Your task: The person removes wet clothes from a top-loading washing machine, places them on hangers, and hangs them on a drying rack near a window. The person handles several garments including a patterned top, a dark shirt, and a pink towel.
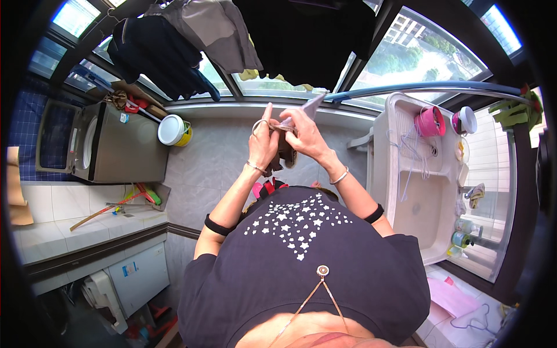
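In front of my chest, my left hand (264, 142) and my right hand (306, 134) are close together, both closed on a cloth garment. Its dark brown part (286, 153) hangs down between my wrists. A greyish-lilac corner of cloth (313, 107) sticks up above my right fingers. My left index finger points up, and a thin loop (259, 124) curves beside it; what the loop belongs to is hidden. The exact kind of garment cannot be made out.
Overhead at the far side hang dark and grey clothes (214, 35). A top-opening washing machine (125, 142) and lidded bucket (174, 131) stand left. At the right is a stone laundry sink (419, 203) with hangers (416, 153) and a pink pot (429, 122).
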Action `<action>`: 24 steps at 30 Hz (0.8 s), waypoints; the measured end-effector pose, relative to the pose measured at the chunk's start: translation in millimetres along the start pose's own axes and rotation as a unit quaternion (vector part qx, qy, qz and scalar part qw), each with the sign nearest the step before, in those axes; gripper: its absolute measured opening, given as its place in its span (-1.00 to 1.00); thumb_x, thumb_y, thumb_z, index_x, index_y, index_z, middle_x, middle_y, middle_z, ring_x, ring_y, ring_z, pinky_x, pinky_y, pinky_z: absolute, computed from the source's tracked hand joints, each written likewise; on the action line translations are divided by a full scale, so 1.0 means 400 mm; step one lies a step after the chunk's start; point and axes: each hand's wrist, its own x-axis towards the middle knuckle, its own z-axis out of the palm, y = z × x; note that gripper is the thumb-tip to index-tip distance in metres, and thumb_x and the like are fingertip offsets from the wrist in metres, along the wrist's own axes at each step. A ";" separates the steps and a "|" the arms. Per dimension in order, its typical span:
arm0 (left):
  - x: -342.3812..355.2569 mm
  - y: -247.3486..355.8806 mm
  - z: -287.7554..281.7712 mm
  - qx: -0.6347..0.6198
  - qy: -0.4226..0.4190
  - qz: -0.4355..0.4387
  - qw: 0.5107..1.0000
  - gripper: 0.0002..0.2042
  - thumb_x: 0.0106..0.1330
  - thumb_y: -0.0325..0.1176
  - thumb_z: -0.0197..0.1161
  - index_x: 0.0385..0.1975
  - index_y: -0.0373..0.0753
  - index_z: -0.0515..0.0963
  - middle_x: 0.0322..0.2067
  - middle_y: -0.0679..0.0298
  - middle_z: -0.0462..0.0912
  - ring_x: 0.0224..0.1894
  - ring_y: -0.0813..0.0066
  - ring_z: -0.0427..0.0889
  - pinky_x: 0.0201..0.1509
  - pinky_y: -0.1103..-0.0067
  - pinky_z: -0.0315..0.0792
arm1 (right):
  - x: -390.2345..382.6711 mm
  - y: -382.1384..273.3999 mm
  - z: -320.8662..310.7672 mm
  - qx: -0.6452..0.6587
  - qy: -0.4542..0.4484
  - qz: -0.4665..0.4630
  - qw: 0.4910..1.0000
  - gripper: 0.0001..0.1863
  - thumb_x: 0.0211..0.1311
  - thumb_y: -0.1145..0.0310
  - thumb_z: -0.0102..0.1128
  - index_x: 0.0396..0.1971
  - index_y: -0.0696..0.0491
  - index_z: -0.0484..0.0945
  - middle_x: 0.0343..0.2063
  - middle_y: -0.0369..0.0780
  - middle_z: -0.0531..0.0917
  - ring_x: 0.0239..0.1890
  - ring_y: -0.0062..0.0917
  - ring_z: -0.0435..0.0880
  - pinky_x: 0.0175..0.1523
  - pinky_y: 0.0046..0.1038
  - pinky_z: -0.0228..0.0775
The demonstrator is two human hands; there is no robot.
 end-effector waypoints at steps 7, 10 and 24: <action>0.018 -0.006 0.014 -0.035 0.081 -0.045 0.995 -0.77 0.18 -0.51 0.12 -0.15 -0.29 0.42 -0.31 0.08 0.58 -0.21 0.09 0.60 -0.09 0.35 0.47 | -0.026 0.018 0.034 -0.147 -0.037 -0.040 0.988 -0.34 -0.06 0.41 0.18 0.18 -0.01 0.32 0.20 -0.16 0.40 0.09 -0.22 0.53 0.04 -0.29 0.51; 0.013 0.004 0.019 -0.030 0.059 -0.020 0.998 -0.75 0.13 -0.50 0.17 -0.17 -0.32 0.41 -0.27 0.06 0.56 -0.17 0.09 0.58 -0.07 0.35 0.46 | -0.009 0.049 0.040 -0.163 -0.014 -0.089 0.982 -0.38 -0.08 0.47 0.19 0.11 0.05 0.35 0.09 -0.12 0.46 0.05 -0.17 0.52 0.09 -0.29 0.45; -0.082 0.016 0.009 0.142 -0.056 0.008 0.988 -0.32 0.23 -0.41 0.25 0.36 -0.29 0.12 0.13 -0.06 0.38 0.08 0.03 0.51 0.06 0.34 0.47 | 0.041 0.108 -0.061 -0.015 -0.142 -0.008 0.990 -0.82 -0.05 0.50 -0.04 -0.48 0.22 0.54 -0.50 -0.04 0.61 -0.35 -0.19 0.62 -0.18 -0.31 0.46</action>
